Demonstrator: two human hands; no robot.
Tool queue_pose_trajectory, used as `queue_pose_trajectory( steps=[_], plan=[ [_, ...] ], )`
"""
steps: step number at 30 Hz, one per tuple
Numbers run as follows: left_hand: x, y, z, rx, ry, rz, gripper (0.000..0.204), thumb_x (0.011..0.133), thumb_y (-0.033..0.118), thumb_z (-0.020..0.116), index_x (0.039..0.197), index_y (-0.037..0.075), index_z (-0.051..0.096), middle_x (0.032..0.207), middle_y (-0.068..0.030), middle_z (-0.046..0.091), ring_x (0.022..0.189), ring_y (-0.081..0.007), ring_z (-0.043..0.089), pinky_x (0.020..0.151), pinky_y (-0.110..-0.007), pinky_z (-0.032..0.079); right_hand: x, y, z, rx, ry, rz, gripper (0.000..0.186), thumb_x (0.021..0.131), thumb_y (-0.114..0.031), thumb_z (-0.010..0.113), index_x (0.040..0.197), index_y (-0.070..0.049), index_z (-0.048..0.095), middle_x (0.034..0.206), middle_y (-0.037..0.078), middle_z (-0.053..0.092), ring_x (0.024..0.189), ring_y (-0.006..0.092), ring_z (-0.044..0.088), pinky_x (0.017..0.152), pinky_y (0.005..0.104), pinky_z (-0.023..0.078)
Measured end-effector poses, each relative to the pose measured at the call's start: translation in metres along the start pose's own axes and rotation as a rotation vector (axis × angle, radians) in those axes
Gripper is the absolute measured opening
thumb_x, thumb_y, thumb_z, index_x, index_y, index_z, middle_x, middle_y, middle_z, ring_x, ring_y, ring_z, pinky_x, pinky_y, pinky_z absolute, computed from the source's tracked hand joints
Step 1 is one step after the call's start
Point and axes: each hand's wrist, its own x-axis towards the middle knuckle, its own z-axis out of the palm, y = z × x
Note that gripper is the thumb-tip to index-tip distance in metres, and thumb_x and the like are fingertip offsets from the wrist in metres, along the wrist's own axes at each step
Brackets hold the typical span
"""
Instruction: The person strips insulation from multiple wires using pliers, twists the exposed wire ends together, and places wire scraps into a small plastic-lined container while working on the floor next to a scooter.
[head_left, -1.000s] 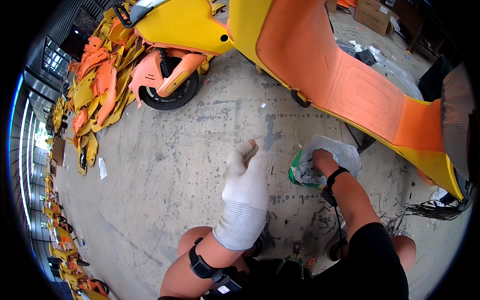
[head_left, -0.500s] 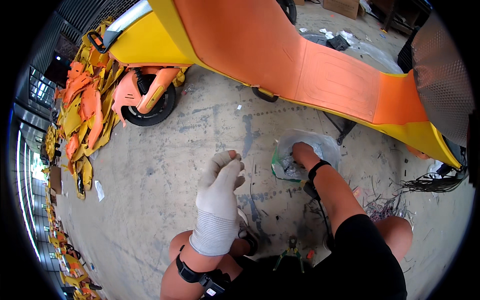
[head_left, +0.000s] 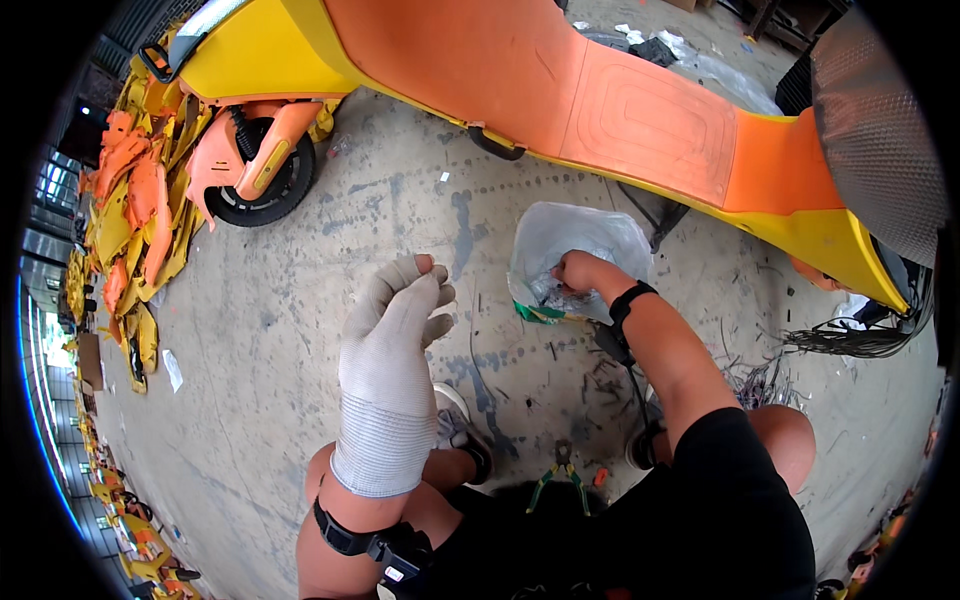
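Note:
My left hand (head_left: 400, 300), in a pale knit glove with some fingertips bare, is raised above the floor. Its fingers are curled in toward the thumb, and I cannot make out anything between them. My bare right hand (head_left: 588, 274) reaches into a whitish plastic bag (head_left: 535, 230) with some green near its base. Its fingers are bent down at small silvery bits (head_left: 553, 292) inside the bag; the fingertips are partly hidden, so what they grip does not show. Green-handled pliers (head_left: 562, 470) lie on the floor near my feet, beside a small orange piece (head_left: 600, 476).
An orange and yellow scooter (head_left: 640, 120) spans the far side, its wheel (head_left: 285, 185) at the left and its stand (head_left: 660, 222) just behind the bag. Orange and yellow panels (head_left: 140, 200) are heaped at the far left. Thin offcuts (head_left: 765, 385) lie scattered at the right.
The whole view has shifted, so the scooter sits higher and further left. The bag's far wall shows taller and its mouth wider. My right hand stays inside it; my left keeps its curled shape.

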Motion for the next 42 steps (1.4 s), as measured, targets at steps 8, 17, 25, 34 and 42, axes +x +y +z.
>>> queue_pose_trajectory(
  steps=[8, 17, 25, 34, 42],
  plan=[
    [-0.002, 0.002, -0.001, 0.017, -0.021, 0.044, 0.029, 0.095, 0.017, 0.056, 0.118, 0.0, 0.059, 0.107, -0.0087, 0.064, 0.1, -0.0169, 0.062, 0.084, -0.029, 0.049, -0.04, -0.031, -0.061, -0.007, 0.027, -0.239, 0.034, 0.084, -0.036, 0.073, 0.099, -0.006, 0.076, 0.09, 0.011, 0.074, 0.086, 0.0251, 0.068, 0.081, 0.0387, 0.051],
    [0.0, -0.006, 0.006, 0.045, -0.111, 0.071, 0.025, 0.094, 0.015, 0.055, 0.114, 0.001, 0.062, 0.103, -0.0085, 0.066, 0.096, -0.0181, 0.064, 0.079, -0.029, 0.049, -0.126, -0.082, -0.126, 0.059, 0.31, -0.284, 0.019, 0.089, -0.018, 0.07, 0.099, -0.002, 0.073, 0.085, 0.009, 0.071, 0.073, 0.0163, 0.064, 0.07, 0.0328, 0.052],
    [0.005, -0.018, 0.025, 0.067, -0.202, 0.06, 0.024, 0.092, 0.016, 0.055, 0.11, 0.002, 0.064, 0.097, -0.006, 0.068, 0.088, -0.0155, 0.064, 0.074, -0.029, 0.049, -0.223, -0.126, -0.163, 0.357, 0.478, -0.25, 0.023, 0.092, -0.02, 0.066, 0.101, 0.0, 0.071, 0.077, 0.007, 0.067, 0.064, 0.0127, 0.061, 0.061, 0.0304, 0.051],
    [0.025, -0.032, 0.028, 0.476, -0.283, 0.52, 0.031, 0.094, 0.021, 0.055, 0.115, 0.0, 0.064, 0.101, -0.0104, 0.069, 0.089, -0.0197, 0.067, 0.079, -0.032, 0.052, -0.354, -0.181, -0.169, 0.64, 0.501, -0.369, 0.025, 0.101, -0.021, 0.057, 0.108, 0.002, 0.064, 0.079, -0.001, 0.058, 0.068, 0.0077, 0.055, 0.061, 0.0234, 0.048],
    [-0.025, -0.021, 0.04, 0.384, -0.651, 0.557, 0.036, 0.1, 0.031, 0.05, 0.117, 0.003, 0.065, 0.109, -0.0164, 0.068, 0.106, -0.0235, 0.065, 0.095, -0.032, 0.047, -0.377, -0.157, -0.118, 1.246, 0.352, -0.457, 0.018, 0.102, -0.022, 0.055, 0.102, -0.004, 0.062, 0.082, -0.002, 0.057, 0.07, 0.0091, 0.058, 0.064, 0.0236, 0.049]
  ],
)
